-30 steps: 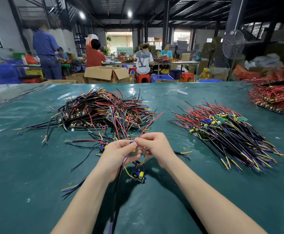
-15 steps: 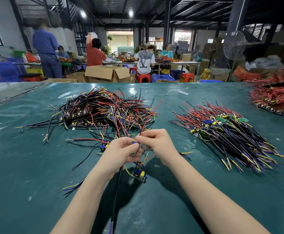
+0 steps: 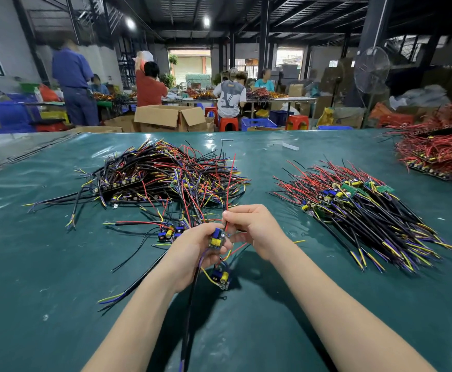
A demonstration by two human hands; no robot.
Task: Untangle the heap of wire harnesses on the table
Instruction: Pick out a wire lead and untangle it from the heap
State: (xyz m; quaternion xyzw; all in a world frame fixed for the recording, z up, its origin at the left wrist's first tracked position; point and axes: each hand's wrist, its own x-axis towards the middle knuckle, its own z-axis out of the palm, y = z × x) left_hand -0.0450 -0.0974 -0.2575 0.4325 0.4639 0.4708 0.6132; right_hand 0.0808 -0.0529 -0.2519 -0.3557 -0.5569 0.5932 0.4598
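Head view over the teal-green table cover (image 3: 45, 264): my left hand (image 3: 192, 245) grips a small circuit board with blue and yellow parts (image 3: 215, 238), now turned up into sight where half a second ago it was hidden. My right hand (image 3: 254, 226) pinches a thin red wire (image 3: 229, 183). One harness seems nearly freed, but the tangled heap of black, red and yellow wire harnesses (image 3: 163, 175) just beyond my hands remains large.

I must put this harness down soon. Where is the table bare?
Bare table lies between the tangled heap and the sorted pile, and at the near right, beside the right forearm. Crowded: loose harnesses just beyond the left hand.
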